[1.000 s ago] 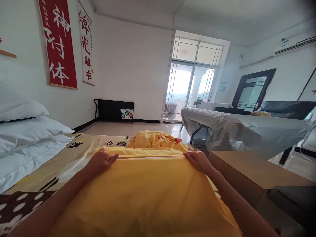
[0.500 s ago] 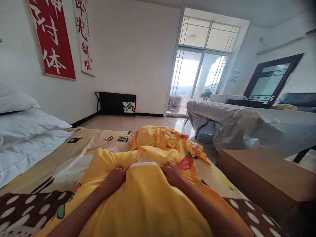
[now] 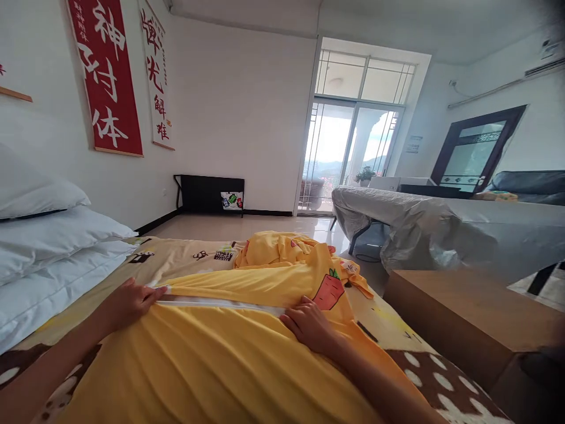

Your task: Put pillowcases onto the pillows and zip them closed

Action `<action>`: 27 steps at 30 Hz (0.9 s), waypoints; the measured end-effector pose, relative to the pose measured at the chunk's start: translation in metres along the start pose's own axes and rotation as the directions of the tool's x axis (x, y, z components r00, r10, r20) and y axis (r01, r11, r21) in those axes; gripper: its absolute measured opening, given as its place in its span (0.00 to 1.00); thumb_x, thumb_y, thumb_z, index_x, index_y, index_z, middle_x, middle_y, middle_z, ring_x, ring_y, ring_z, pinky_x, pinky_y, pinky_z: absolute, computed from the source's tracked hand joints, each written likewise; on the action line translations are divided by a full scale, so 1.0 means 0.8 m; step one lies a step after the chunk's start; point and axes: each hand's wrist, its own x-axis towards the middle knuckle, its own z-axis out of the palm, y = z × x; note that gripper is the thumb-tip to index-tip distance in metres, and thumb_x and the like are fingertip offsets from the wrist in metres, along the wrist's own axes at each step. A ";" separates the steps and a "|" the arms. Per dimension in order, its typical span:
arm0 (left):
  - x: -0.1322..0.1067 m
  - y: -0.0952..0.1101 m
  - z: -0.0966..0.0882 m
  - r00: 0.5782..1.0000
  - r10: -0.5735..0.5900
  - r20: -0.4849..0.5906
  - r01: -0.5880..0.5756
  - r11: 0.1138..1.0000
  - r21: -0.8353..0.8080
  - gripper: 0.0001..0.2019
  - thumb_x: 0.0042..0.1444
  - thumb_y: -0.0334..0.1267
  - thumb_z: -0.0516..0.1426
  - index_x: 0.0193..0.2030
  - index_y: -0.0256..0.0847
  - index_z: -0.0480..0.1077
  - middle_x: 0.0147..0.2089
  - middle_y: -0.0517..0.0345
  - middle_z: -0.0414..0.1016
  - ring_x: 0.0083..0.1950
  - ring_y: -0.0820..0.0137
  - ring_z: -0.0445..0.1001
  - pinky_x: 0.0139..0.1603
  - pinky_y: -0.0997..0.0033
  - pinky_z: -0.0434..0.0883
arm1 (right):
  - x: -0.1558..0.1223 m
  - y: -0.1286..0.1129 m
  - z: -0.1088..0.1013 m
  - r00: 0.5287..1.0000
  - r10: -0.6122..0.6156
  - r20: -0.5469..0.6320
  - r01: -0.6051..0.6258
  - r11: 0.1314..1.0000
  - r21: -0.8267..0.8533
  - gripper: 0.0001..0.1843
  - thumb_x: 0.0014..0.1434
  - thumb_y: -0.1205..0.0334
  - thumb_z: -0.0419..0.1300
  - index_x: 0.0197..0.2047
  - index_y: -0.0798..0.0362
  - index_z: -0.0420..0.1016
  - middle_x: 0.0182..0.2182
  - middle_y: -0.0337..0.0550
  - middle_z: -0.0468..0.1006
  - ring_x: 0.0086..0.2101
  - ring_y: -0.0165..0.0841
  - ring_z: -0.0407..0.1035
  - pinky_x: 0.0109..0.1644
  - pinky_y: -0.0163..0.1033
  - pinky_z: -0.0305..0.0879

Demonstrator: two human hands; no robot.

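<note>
From where I stand, the yellow cloth [image 3: 220, 365] lies spread across the patterned bed, its white-edged opening running between the person's two hands, which are set well apart. The left hand [image 3: 132, 301] has the edge pinched in its fingers at one end. The right hand [image 3: 311, 324] lies bent over the other end, just beside a printed carrot [image 3: 329, 292]; whether it grips or only presses, I can't tell. Beyond sits a crumpled yellow heap [image 3: 273, 248]. White pillows [image 3: 57, 235] are stacked to the left, and a brown box [image 3: 459, 300] stands to the right.
</note>
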 end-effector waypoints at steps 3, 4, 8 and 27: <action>-0.001 0.016 0.027 0.988 0.062 0.142 -0.075 0.993 0.094 0.22 0.63 0.40 0.40 0.48 0.45 0.75 0.35 0.53 0.79 0.39 0.60 0.75 0.50 0.58 0.61 | 0.001 -0.002 0.010 1.000 0.022 0.006 -0.022 1.000 0.021 0.27 0.70 0.53 0.40 0.31 0.51 0.75 0.29 0.43 0.79 0.30 0.33 0.70 0.45 0.39 0.56; 0.000 0.034 0.045 0.977 0.098 0.190 -0.119 0.987 0.104 0.21 0.62 0.37 0.42 0.47 0.43 0.75 0.37 0.50 0.79 0.40 0.59 0.75 0.49 0.57 0.61 | -0.003 0.006 0.009 0.998 0.057 0.009 -0.057 0.998 0.020 0.27 0.70 0.53 0.39 0.31 0.52 0.75 0.29 0.43 0.79 0.31 0.34 0.70 0.44 0.39 0.56; 0.013 0.127 0.114 0.941 0.245 0.232 -0.264 0.963 0.050 0.13 0.57 0.37 0.50 0.35 0.42 0.77 0.38 0.50 0.79 0.42 0.58 0.75 0.52 0.54 0.60 | -0.026 0.070 -0.017 0.972 0.233 -0.016 -0.233 0.972 0.007 0.33 0.69 0.47 0.36 0.30 0.51 0.77 0.29 0.45 0.79 0.33 0.38 0.71 0.41 0.41 0.57; 0.046 0.085 -0.166 0.954 0.126 -0.274 -0.094 0.987 0.127 0.35 0.64 0.53 0.35 0.23 0.33 0.72 0.16 0.62 0.65 0.29 0.75 0.61 0.54 0.63 0.55 | 0.005 0.100 -0.203 0.960 0.154 -0.235 -0.215 0.940 -0.263 0.34 0.68 0.46 0.34 0.27 0.52 0.74 0.24 0.47 0.75 0.30 0.37 0.66 0.38 0.40 0.51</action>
